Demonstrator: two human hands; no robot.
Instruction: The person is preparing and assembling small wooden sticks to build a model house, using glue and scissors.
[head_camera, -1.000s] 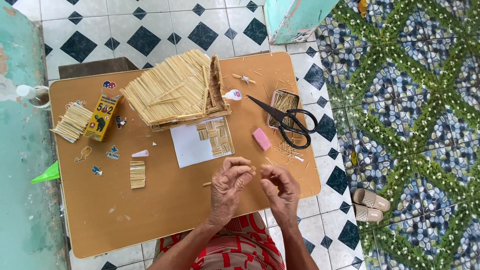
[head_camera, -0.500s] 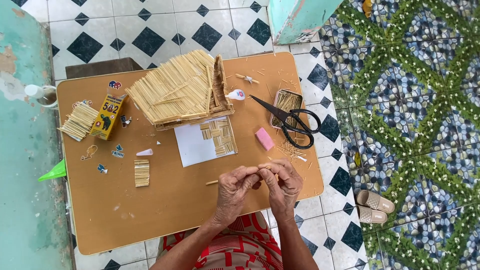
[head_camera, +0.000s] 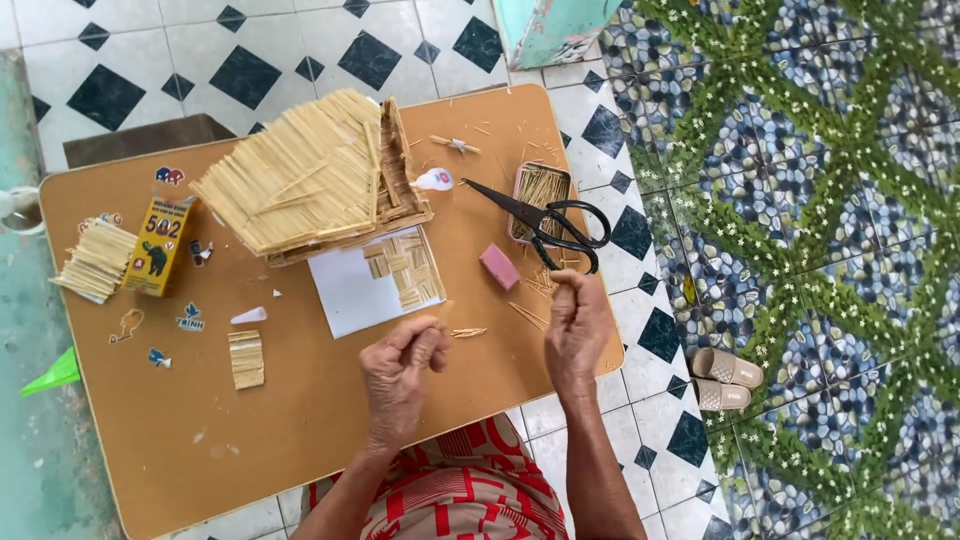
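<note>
Thin pale wooden sticks (head_camera: 468, 332) lie on the brown wooden tabletop (head_camera: 300, 440) between the loosely curled, empty-looking left hand (head_camera: 403, 372) and the right hand (head_camera: 577, 325) pinching something too small to tell, below black scissors (head_camera: 545, 221) and a stick-built model house (head_camera: 315, 180).

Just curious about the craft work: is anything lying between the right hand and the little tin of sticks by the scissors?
Yes. The black scissors lie across the tin of sticks, their handles just above the right hand.
</note>
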